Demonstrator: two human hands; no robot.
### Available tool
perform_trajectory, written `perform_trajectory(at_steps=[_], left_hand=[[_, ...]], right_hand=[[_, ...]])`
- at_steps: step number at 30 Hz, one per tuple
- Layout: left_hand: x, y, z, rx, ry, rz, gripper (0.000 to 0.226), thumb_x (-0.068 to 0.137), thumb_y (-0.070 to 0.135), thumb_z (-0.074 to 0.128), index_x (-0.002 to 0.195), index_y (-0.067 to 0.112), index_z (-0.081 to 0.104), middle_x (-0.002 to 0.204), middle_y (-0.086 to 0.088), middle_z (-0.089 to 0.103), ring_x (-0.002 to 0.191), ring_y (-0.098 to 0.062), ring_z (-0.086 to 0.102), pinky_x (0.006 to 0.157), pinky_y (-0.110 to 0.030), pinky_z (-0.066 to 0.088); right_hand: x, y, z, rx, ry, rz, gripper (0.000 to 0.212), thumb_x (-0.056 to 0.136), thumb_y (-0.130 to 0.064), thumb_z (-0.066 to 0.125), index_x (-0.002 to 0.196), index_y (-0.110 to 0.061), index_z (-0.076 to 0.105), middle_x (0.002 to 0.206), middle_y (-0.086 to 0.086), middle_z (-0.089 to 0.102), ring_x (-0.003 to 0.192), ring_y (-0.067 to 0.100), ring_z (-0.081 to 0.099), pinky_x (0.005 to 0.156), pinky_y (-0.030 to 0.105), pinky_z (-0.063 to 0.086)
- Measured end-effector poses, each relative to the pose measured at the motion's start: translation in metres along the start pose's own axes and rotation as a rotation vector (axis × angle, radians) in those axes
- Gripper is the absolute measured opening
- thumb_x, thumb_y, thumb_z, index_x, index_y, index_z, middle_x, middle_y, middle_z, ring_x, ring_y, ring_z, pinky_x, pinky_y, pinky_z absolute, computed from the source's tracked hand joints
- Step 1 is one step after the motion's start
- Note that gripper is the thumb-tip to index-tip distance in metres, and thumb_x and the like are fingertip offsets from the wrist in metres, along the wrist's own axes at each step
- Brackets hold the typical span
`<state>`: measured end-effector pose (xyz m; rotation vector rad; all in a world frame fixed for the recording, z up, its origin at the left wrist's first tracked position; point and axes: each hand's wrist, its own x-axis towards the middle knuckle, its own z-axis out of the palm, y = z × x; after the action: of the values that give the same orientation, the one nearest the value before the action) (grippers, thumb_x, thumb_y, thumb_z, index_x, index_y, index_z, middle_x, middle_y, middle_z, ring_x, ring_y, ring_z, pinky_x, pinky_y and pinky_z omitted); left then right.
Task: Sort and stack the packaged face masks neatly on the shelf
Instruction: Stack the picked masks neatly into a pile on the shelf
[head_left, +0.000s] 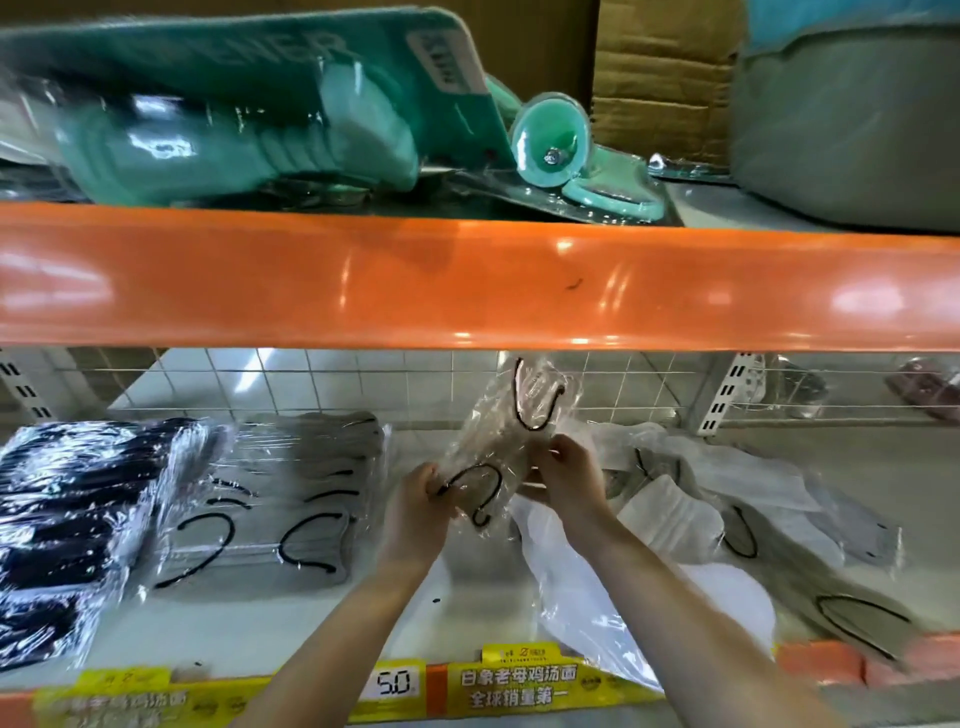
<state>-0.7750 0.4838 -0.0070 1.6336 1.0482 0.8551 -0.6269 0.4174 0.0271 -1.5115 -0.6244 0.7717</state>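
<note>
while two hands (421, 499) (571, 483) grip one mask pack (511, 431), two stacks (67, 525) (291, 499) rest left.

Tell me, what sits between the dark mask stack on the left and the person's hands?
A stack of grey packaged masks, then bare white shelf, seen in the head view.

Two hands (498, 488), two mask stacks (171, 499), one loose mask pile (727, 525).

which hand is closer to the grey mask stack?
Left. The left hand holds the lower end of the clear mask pack, just right of the grey mask stack. The right hand grips the pack's other side, farther right.
</note>
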Motion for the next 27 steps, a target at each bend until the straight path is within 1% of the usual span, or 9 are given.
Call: perform_trajectory(at_steps=[2,6,10,14,16,19,22,25,27], left_hand=[[-0.001,-0.003,-0.009,0.014,0.009,-0.001,0.014,0.085,0.013,0.067,0.075,0.007,0.058,0.063,-0.002,0.059,0.057,-0.017,0.056,0.052,-0.024,0.040],[-0.002,-0.006,-0.015,0.044,0.000,0.013,0.018,0.088,0.008,0.064,0.079,0.022,0.057,0.066,0.004,0.060,0.055,-0.008,0.057,0.045,-0.009,0.037],[-0.007,-0.011,-0.014,0.072,-0.019,0.009,0.018,0.087,0.011,0.067,0.078,0.019,0.055,0.064,0.003,0.059,0.048,0.000,0.056,0.045,-0.010,0.038],[-0.013,-0.016,-0.018,0.071,0.004,-0.019,0.019,0.085,0.009,0.069,0.080,0.023,0.056,0.060,0.006,0.058,0.046,-0.004,0.054,0.056,-0.024,0.046],[-0.017,-0.016,-0.020,0.054,0.013,-0.027,0.013,0.087,0.006,0.066,0.082,0.013,0.056,0.063,0.002,0.057,0.048,-0.007,0.052,0.051,-0.018,0.043],[-0.024,-0.017,-0.022,0.092,0.013,-0.010,0.009,0.091,0.002,0.058,0.090,0.010,0.055,0.067,0.000,0.055,0.055,-0.010,0.051,0.047,-0.010,0.043],[-0.026,-0.022,-0.028,0.058,0.069,-0.063,0.012,0.089,0.002,0.062,0.096,0.011,0.063,0.065,0.000,0.057,0.050,-0.011,0.049,0.046,-0.013,0.040],[-0.026,-0.029,-0.037,-0.001,0.167,-0.114,0.016,0.087,0.004,0.064,0.085,0.021,0.066,0.048,0.008,0.053,0.040,-0.003,0.045,0.047,-0.016,0.037],[-0.027,-0.031,-0.044,-0.054,0.219,-0.120,0.013,0.087,0.004,0.064,0.083,0.016,0.067,0.052,0.005,0.052,0.042,-0.003,0.044,0.047,-0.015,0.036]], right_hand=[[-0.002,0.014,-0.005,-0.104,-0.033,-0.022,0.017,0.097,-0.011,0.049,0.085,-0.008,0.061,0.076,0.009,0.068,0.063,0.016,0.065,0.060,0.028,0.054],[-0.003,0.042,-0.014,-0.121,-0.014,-0.045,0.018,0.097,-0.008,0.049,0.085,-0.009,0.062,0.072,0.010,0.065,0.058,0.017,0.060,0.056,0.026,0.050],[-0.002,0.051,-0.013,-0.176,-0.016,-0.109,0.023,0.097,-0.009,0.048,0.081,-0.014,0.064,0.068,0.006,0.066,0.057,0.014,0.059,0.057,0.027,0.049],[-0.006,0.061,-0.016,-0.191,0.004,-0.206,0.025,0.098,-0.009,0.047,0.082,-0.016,0.064,0.066,0.005,0.066,0.056,0.014,0.060,0.057,0.032,0.049],[-0.006,0.065,-0.017,-0.266,0.009,-0.269,0.025,0.099,-0.012,0.046,0.083,-0.019,0.064,0.067,0.002,0.067,0.057,0.013,0.062,0.059,0.037,0.053],[-0.006,0.070,-0.018,-0.457,-0.018,-0.405,0.019,0.099,-0.021,0.047,0.089,-0.025,0.062,0.073,-0.007,0.068,0.064,0.011,0.066,0.062,0.043,0.055],[-0.007,0.069,-0.015,-0.589,-0.038,-0.617,0.011,0.095,-0.019,0.053,0.102,-0.020,0.061,0.089,-0.007,0.066,0.076,0.010,0.064,0.063,0.033,0.054],[-0.001,0.069,-0.011,-0.763,-0.093,-0.824,0.031,0.084,-0.014,0.050,0.115,-0.011,0.054,0.114,0.006,0.057,0.105,0.020,0.051,0.081,0.032,0.050],[0.004,0.070,-0.007,-0.871,-0.138,-0.879,0.045,0.078,-0.006,0.050,0.122,-0.012,0.049,0.123,0.008,0.052,0.113,0.022,0.044,0.093,0.036,0.046]])
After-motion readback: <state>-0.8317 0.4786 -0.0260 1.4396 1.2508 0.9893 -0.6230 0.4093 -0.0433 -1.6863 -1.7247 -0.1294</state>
